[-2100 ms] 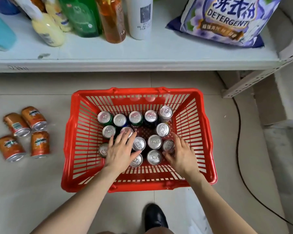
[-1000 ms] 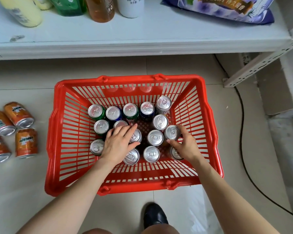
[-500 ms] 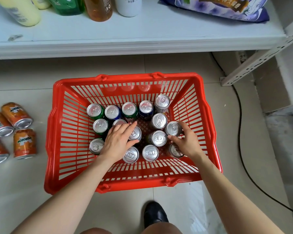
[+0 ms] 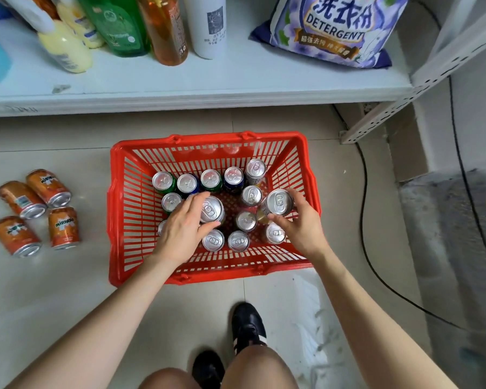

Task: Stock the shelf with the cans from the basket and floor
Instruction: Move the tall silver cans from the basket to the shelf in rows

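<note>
Red slatted plastic basket (image 4: pixel 118 209) on floor, silver-topped drink cans (image 4: pixel 238 241) upright inside. Left hand (image 4: pixel 180 234) grips one can (image 4: pixel 211 209) at basket centre; right hand (image 4: pixel 302 227) grips second can (image 4: pixel 278 202) near basket's right wall. Four orange Mirinda cans (image 4: pixel 59 226) lie left of basket; white metal shelf (image 4: pixel 208 82) beyond it

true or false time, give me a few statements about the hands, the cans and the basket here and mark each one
1. The left hand grips a silver can in the red basket. True.
2. The right hand is empty. False: it holds a second can.
3. The orange cans stand inside the basket. False: they lie on the floor to its left.
4. A detergent bag lies on the shelf. True.
5. The basket sits on the shelf. False: it is on the floor in front of it.
</note>
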`<move>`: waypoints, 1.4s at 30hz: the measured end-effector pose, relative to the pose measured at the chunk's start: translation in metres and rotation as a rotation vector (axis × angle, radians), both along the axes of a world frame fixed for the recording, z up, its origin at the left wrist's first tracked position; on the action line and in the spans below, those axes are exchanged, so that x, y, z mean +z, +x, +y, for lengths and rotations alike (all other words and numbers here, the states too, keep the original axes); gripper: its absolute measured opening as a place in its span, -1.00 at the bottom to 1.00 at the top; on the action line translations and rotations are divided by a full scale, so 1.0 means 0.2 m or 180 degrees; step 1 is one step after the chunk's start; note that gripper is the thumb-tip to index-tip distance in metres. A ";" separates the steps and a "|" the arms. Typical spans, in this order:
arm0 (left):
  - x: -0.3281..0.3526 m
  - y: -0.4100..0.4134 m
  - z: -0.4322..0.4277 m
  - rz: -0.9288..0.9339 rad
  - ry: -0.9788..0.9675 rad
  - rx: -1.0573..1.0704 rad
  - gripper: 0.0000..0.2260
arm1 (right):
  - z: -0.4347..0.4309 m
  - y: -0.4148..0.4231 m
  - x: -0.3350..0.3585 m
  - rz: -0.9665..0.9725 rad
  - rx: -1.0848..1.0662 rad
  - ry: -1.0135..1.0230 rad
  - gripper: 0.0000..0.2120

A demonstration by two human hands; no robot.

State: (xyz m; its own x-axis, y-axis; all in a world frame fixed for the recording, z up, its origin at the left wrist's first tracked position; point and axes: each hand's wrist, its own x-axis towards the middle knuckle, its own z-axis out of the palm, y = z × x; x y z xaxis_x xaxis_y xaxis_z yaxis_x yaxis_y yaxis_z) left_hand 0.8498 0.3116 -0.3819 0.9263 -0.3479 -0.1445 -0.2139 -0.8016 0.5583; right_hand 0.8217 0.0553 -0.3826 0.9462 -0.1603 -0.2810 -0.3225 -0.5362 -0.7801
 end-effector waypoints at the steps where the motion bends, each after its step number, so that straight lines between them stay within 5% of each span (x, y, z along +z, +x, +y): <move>1: 0.07 -0.01 0.00 -0.0005 -0.0010 0.0033 -0.44 | 0.00 0.00 0.07 -0.0027 -0.0002 0.0011 -0.47; 30: 2.57 -0.29 -0.04 -0.0603 -0.0694 -0.0176 -0.45 | -0.02 -0.34 2.53 -0.0959 -0.0332 0.0781 -0.52; 42: 3.01 -0.17 -0.35 -0.0621 -0.1383 0.0495 -0.43 | -0.24 -0.16 3.04 -0.1488 -0.0399 0.0732 -0.50</move>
